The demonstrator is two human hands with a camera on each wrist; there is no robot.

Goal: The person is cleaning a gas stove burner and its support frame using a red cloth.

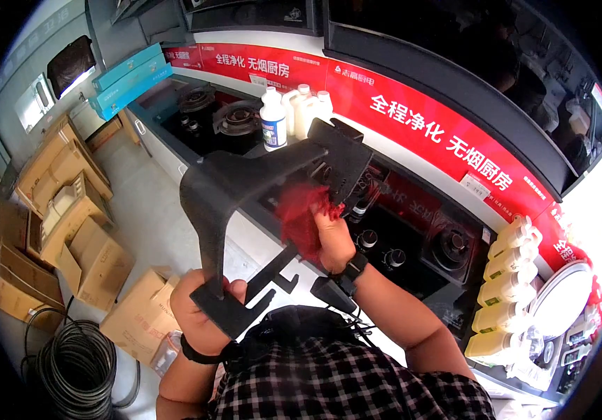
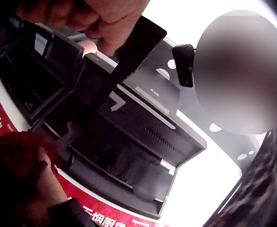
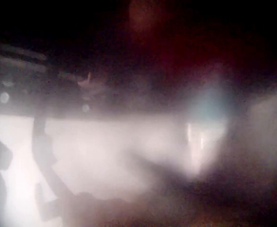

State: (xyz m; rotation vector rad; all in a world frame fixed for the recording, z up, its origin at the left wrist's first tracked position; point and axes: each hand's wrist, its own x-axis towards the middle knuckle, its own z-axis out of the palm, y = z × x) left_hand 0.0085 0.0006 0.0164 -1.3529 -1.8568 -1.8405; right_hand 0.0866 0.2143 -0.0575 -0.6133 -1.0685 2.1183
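A black bracket-like frame (image 1: 220, 185) with a wide curved arm and hooked ends is held up over the counter edge in the head view. My left hand (image 1: 203, 311) grips its lower end, fingers curled round the flat plate. At the frame's other side, my right hand (image 1: 332, 241) holds a crumpled red cloth (image 1: 302, 224) against the black bar. In the left wrist view the left hand (image 2: 105, 19) is at the top on the black frame (image 2: 141, 45), and the red cloth (image 2: 22, 149) is at lower left. The right wrist view is too blurred to show the hand clearly.
Gas hobs (image 1: 448, 248) line the counter behind the hands. White bottles (image 1: 273, 119) stand at its back; several yellowish jugs (image 1: 500, 294) and white plates (image 1: 560, 297) are at right. Cardboard boxes (image 1: 101, 262) and a black hose coil (image 1: 77, 367) lie on the floor at left.
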